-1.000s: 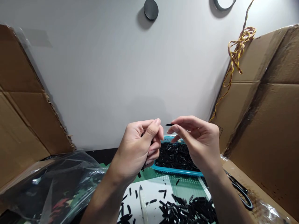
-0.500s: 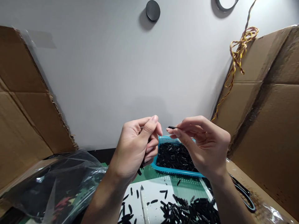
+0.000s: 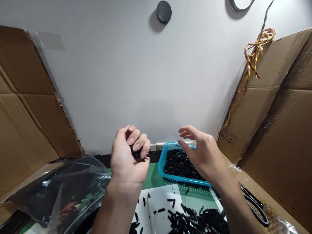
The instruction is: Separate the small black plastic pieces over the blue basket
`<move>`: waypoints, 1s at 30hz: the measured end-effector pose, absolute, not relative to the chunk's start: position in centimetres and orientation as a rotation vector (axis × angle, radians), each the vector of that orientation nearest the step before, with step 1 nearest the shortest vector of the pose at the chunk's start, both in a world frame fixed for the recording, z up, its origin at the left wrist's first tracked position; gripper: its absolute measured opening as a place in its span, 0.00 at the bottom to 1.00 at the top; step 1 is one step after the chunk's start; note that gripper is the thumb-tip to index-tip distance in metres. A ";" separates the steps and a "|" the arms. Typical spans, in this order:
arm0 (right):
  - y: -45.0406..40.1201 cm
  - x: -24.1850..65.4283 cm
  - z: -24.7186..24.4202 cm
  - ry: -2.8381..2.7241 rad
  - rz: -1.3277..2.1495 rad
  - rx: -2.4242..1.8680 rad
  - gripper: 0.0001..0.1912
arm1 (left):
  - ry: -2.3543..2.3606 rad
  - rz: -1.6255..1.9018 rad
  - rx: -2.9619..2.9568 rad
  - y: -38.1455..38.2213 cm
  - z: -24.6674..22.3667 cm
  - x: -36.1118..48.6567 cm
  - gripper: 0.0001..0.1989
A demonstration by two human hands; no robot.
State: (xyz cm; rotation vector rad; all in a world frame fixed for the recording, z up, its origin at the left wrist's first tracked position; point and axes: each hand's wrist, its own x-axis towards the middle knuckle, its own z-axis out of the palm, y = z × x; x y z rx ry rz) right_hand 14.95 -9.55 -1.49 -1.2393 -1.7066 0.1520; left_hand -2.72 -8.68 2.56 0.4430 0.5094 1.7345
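Several small black slivers (image 3: 138,154) are enclosed in the curled fingers of my left hand (image 3: 131,152), its palm turned up. My right hand (image 3: 202,151) has thumb and fingers apart with nothing between them, over the right part of the blue basket. That basket (image 3: 182,180) holds many black pieces (image 3: 181,162). A heap of the same black pieces (image 3: 200,221) lies on the white sheet (image 3: 162,195) below, with some scattered singly. Among them lies a pale, pointed tool (image 3: 151,214).
Cardboard walls stand at left (image 3: 31,97) and right (image 3: 282,146). A clear plastic bag (image 3: 60,195) lies at lower left. Black-handled scissors (image 3: 255,208) rest at lower right. Twisted yellow wire (image 3: 254,55) hangs by the right cardboard.
My left hand has turned palm up and moved left, showing the black slivers in it. My right hand has opened, and the piece it pinched no longer shows there.
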 end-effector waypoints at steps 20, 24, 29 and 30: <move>-12.8 12.6 -0.8 -1.611 0.365 -0.539 0.08 | 0.547 1.550 0.534 -8.8 2.2 -1.3 0.14; -12.7 13.0 -0.6 -1.342 0.620 -0.546 0.07 | 0.613 1.358 1.052 -9.8 2.4 -1.1 0.17; -12.1 13.9 -0.6 -1.248 0.768 -0.488 0.04 | 0.607 1.163 1.314 -10.6 2.2 -0.6 0.20; -12.0 14.0 -0.6 -1.247 0.783 -0.492 0.03 | 0.609 1.139 1.330 -10.6 2.2 -0.6 0.19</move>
